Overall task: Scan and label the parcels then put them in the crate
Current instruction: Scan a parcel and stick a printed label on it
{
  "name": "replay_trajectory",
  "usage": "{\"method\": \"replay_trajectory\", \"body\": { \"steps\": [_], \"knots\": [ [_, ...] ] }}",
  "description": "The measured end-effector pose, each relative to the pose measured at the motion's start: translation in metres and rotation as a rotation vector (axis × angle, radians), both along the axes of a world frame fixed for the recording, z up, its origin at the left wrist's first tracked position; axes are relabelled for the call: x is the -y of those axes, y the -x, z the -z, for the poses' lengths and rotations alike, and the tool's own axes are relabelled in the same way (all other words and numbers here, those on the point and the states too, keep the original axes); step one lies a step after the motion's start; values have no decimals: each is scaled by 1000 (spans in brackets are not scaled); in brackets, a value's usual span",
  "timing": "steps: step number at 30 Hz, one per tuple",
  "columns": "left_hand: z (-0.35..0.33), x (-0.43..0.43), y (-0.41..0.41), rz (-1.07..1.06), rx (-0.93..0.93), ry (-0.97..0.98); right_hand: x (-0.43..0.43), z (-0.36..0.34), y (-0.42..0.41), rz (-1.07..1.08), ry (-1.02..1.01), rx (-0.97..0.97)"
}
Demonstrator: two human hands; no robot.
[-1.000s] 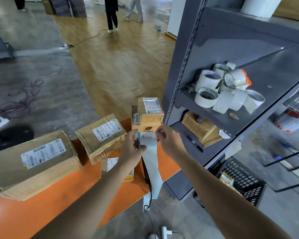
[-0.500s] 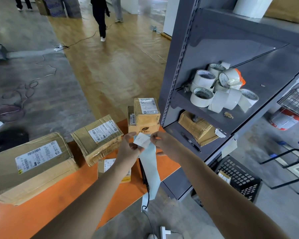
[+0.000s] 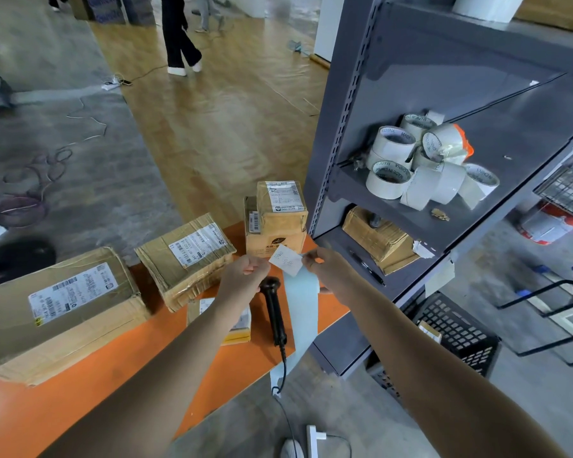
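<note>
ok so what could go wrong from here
The peeled label is pinched at its edge by the right hand, so it may curl and stick to itself. The backing strip dangles past the table edge beside the scanner cable and could snag. With several parcels close by, it could land on the wrong one.

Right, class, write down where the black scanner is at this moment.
In the head view, the scanner lies on the orange table near its right edge, between a small flat parcel on its left and the pale paper strip on its right.
</note>
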State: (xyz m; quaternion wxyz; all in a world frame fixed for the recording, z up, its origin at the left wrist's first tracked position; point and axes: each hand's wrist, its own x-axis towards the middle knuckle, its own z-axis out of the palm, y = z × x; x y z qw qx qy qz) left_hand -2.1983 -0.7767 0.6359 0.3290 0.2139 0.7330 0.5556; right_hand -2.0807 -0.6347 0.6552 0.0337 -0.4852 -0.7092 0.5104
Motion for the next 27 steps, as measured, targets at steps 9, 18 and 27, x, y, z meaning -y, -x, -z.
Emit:
{"method": "replay_trajectory", "body": {
  "steps": [9,18,27],
  "knots": [
    [7,-21,-9,-11,-52,61,-7,4,-14,-48,-9,67],
    [16,-40,-15,31,-137,164,-24,15,-21,-51,-40,49],
    [39,-61,-23,-148,62,230,-32,45,-24,-227,-178,89]
  ]
}}
